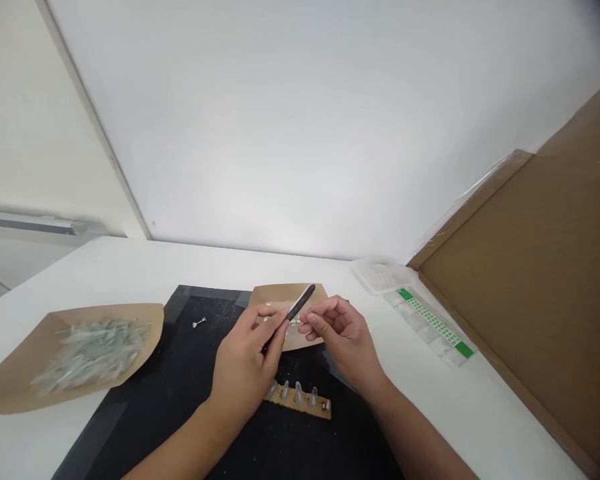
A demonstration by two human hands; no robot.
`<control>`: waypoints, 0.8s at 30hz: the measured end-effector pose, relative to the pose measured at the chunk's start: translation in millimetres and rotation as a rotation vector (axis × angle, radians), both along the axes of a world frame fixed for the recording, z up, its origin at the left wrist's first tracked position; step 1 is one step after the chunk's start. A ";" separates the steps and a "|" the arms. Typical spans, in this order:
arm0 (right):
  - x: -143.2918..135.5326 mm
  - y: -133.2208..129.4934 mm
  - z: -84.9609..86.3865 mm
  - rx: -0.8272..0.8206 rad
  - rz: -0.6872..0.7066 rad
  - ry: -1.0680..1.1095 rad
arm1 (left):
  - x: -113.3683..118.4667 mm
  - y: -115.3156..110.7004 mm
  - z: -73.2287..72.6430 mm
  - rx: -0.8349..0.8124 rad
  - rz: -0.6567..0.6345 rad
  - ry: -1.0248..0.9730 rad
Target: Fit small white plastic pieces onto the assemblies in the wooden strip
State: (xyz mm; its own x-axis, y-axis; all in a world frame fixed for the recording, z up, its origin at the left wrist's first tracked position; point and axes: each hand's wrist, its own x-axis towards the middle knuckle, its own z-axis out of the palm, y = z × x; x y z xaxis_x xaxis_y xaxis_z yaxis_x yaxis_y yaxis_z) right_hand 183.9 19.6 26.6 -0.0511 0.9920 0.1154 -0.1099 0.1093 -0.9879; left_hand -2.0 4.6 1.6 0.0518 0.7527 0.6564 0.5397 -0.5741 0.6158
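My left hand [253, 350] pinches a dark, pen-like stick [301, 301] that slants up to the right. Beside it, my right hand [341, 337] has thumb and fingertips pressed together near small white pieces; what they hold, if anything, is too small to make out. Under and behind both hands lies a brown paper tray [280, 292] with small white pieces in it. Closer to me, a tan strip [320, 411] bears several clear, nail-shaped pieces [299, 392] standing in a row. The left hand partly hides its left end.
A black mat [180, 400] covers part of the white table [220, 260]. A small metal piece [199, 322] lies on it. At left, a brown tray [155, 320] holds clear plastic pieces. Plastic packs [425, 323] and a cardboard box [530, 267] are at right.
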 end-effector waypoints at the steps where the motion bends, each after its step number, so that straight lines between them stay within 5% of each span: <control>1: 0.3 0.2 -1.3 -0.012 0.016 0.000 | -0.2 0.4 0.4 -0.004 -0.015 -0.004; 14: 1.0 -1.5 -18.5 0.083 0.028 -0.144 | -5.7 3.0 9.9 -0.125 -0.115 -0.084; 24: 8.4 -4.4 -14.8 0.663 -0.092 -0.626 | -3.5 0.4 15.7 -0.289 -0.166 -0.152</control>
State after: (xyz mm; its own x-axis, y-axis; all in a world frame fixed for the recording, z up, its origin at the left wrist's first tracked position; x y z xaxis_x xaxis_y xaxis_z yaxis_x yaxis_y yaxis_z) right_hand 192.3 15.1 11.8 -0.2201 0.7354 0.6409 0.4618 0.6573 -0.5956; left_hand -5.5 5.0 17.2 0.1071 0.8976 0.4276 0.3433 -0.4370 0.8314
